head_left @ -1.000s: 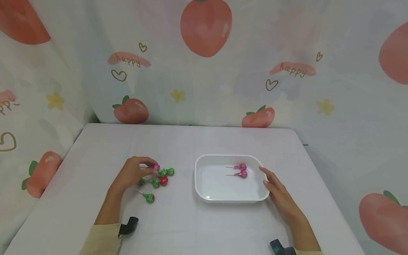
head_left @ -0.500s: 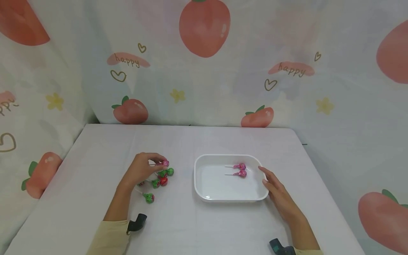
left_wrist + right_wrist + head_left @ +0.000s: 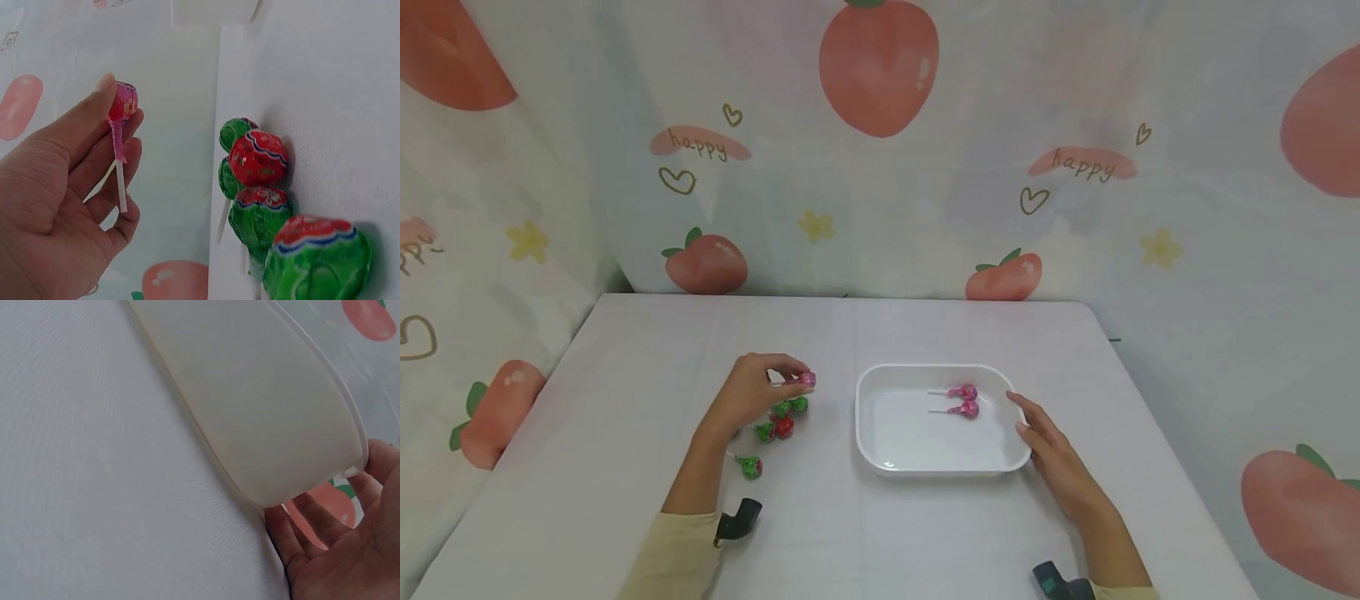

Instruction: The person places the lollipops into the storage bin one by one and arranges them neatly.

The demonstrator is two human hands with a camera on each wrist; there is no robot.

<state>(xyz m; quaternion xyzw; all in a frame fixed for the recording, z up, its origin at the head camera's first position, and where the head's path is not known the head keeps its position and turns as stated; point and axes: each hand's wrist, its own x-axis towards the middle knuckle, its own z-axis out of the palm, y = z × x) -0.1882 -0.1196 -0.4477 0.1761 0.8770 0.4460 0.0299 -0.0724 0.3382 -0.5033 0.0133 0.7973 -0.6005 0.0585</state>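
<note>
My left hand [image 3: 751, 393] pinches a pink lollipop [image 3: 808, 379] by its wrapped head, just behind the loose lollipops. In the left wrist view the thumb and fingers of the left hand [image 3: 69, 181] hold the pink lollipop [image 3: 123, 103], its white stick pointing down. Two pink lollipops lie side by side inside the white tray [image 3: 925, 474], towards its right end. My right hand [image 3: 1067, 467] touches the tray's right rim with its fingers spread; in the right wrist view the right hand [image 3: 350, 537] has fingertips against the tray's end [image 3: 294, 425].
Several green lollipops, one of them [image 3: 750, 467] nearer the front, and a red one [image 3: 784, 427] lie on the white table [image 3: 820, 533] left of the tray. A patterned cloth [image 3: 925, 217] hangs behind and beside the table.
My left hand has moved right and slightly away from me with the pink lollipop, past the green and red ones. The right hand has stayed at the tray.
</note>
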